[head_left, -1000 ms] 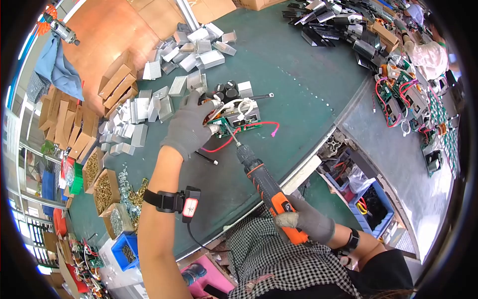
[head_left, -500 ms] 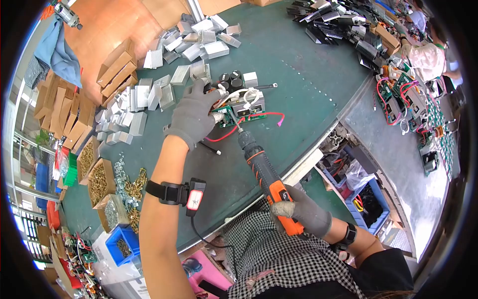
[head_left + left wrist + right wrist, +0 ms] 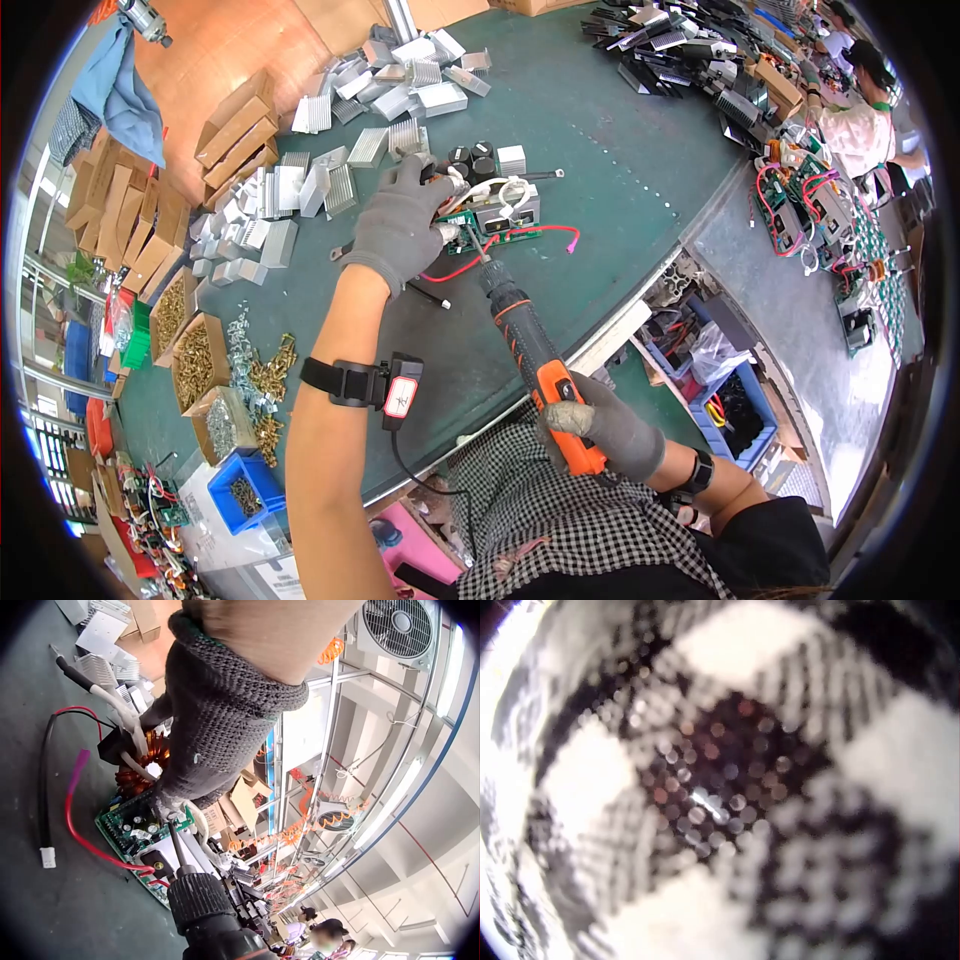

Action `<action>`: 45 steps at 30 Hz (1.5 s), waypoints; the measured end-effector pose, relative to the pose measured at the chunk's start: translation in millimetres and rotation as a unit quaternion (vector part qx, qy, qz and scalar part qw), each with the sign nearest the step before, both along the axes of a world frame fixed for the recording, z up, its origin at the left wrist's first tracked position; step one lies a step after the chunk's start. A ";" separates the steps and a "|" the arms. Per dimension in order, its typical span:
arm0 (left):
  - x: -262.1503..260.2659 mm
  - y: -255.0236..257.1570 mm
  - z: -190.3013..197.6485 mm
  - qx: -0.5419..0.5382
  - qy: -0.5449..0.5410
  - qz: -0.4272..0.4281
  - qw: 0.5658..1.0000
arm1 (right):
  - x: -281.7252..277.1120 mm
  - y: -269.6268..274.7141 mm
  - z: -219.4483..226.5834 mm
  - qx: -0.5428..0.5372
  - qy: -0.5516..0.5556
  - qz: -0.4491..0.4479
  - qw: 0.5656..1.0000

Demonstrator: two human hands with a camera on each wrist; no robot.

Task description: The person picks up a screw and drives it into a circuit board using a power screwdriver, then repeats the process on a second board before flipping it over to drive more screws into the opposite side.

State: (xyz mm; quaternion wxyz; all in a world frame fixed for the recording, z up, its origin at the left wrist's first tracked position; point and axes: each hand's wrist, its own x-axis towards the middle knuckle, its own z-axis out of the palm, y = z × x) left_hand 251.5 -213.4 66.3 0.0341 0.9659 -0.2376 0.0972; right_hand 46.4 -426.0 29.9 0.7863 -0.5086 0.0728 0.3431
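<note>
In the head view, the gloved left hand (image 3: pixel 395 225) grips the left end of a green circuit board (image 3: pixel 522 234) with black capacitors, a metal block and white wires. The gloved right hand (image 3: pixel 615 430) is wrapped around an orange and black power screwdriver (image 3: pixel 530 345), its bit reaching the board beside the left fingertips. From the left wrist, the left hand (image 3: pixel 214 724) is at the copper coil (image 3: pixel 135 780) and board (image 3: pixel 112 829), with the screwdriver chuck (image 3: pixel 199 900) close by. Where the bit's tip meets the board is hard to make out. The right wrist view shows only blurred checkered cloth (image 3: pixel 742 645).
Silver heatsinks (image 3: pixel 440 98) lie behind and left of the board, black ones (image 3: pixel 650 60) at the back. Boxes of brass screws (image 3: pixel 195 365) and a blue bin (image 3: pixel 245 492) stand left. More wired boards (image 3: pixel 820 205) are at the right, near another person (image 3: pixel 858 135).
The head view has shifted slightly, so table items appear farther right or higher. The left hand keeps its hold on the board, and the screwdriver bit stays at it.
</note>
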 end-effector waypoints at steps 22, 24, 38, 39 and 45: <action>-54.0 17.7 3.9 -0.068 -0.184 0.100 0.975 | -19.8 -66.6 -27.5 -0.168 -0.116 0.137 0.969; -67.0 26.1 4.4 -0.254 -0.034 0.068 0.964 | -15.4 -64.9 -26.9 -0.198 -0.156 0.165 0.954; -104.1 27.7 -23.9 -0.674 0.441 0.104 0.583 | -13.6 -66.8 -13.8 -0.229 -0.194 0.198 0.933; -103.7 27.6 -24.5 -0.686 0.441 0.104 0.569 | -13.9 -67.6 -13.7 -0.231 -0.198 0.199 0.932; -101.1 25.4 -27.5 -0.702 0.434 0.070 0.560 | -11.5 -71.7 -10.0 -0.241 -0.193 0.211 0.927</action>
